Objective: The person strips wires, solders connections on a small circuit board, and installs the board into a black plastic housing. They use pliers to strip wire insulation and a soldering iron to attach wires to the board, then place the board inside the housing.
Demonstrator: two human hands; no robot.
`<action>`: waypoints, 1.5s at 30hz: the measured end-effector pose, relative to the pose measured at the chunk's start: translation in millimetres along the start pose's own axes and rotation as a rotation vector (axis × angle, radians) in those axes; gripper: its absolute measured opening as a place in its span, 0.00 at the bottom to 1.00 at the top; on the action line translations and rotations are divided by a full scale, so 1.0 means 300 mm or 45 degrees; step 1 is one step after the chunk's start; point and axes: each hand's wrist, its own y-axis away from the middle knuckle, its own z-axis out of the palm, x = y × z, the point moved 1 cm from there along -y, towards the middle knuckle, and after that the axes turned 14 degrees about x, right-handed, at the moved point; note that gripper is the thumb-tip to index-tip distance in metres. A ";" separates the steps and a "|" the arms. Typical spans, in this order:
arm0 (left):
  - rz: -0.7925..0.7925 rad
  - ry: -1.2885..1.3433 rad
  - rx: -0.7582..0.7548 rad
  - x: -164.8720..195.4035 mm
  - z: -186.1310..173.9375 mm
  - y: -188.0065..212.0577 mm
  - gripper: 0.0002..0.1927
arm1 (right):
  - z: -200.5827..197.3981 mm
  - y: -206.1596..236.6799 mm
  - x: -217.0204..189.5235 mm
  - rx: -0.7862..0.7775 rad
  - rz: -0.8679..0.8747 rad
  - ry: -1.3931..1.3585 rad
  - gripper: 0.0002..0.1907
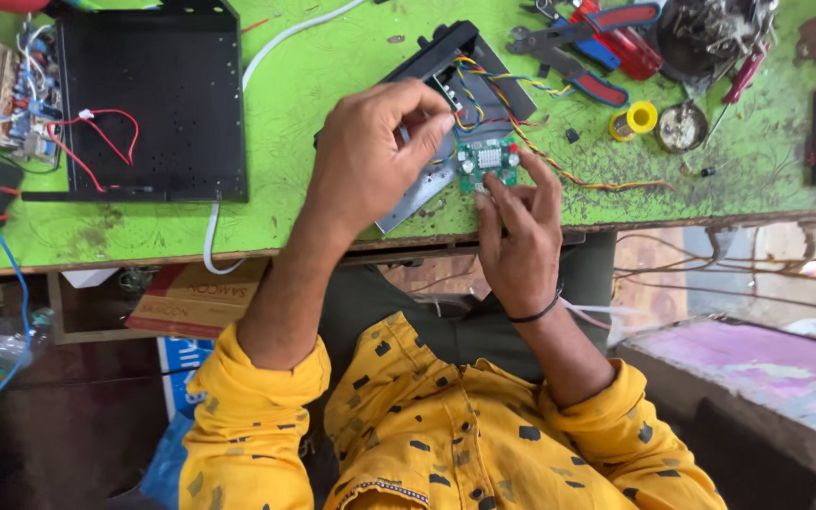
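Note:
A small green circuit board (489,157) with coloured wires sits against a grey and black metal panel (465,71) on the green workbench (332,66). My right hand (519,236) pinches the board's lower edge with its fingertips. Above and to the left, my left hand (370,156) is curled over the panel, its fingers closed on the panel's edge and wires beside the board. Yellow, blue and orange wires (559,170) trail from the board to the right.
An open black metal case (153,104) with red wires lies at the left. Red-handled pliers (597,38), a yellow solder spool (637,118) and a round tin (682,127) lie at the back right. A cardboard box (195,297) sits under the bench.

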 end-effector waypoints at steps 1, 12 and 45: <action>-0.021 -0.009 -0.029 0.010 0.012 0.010 0.04 | 0.001 0.004 0.006 -0.009 0.031 -0.021 0.13; -0.373 0.040 -0.115 0.004 0.027 0.082 0.08 | 0.009 -0.008 0.016 0.040 -0.028 0.015 0.30; -0.632 0.477 -0.186 -0.054 0.027 0.079 0.07 | 0.096 -0.104 0.048 -0.084 0.188 -0.359 0.24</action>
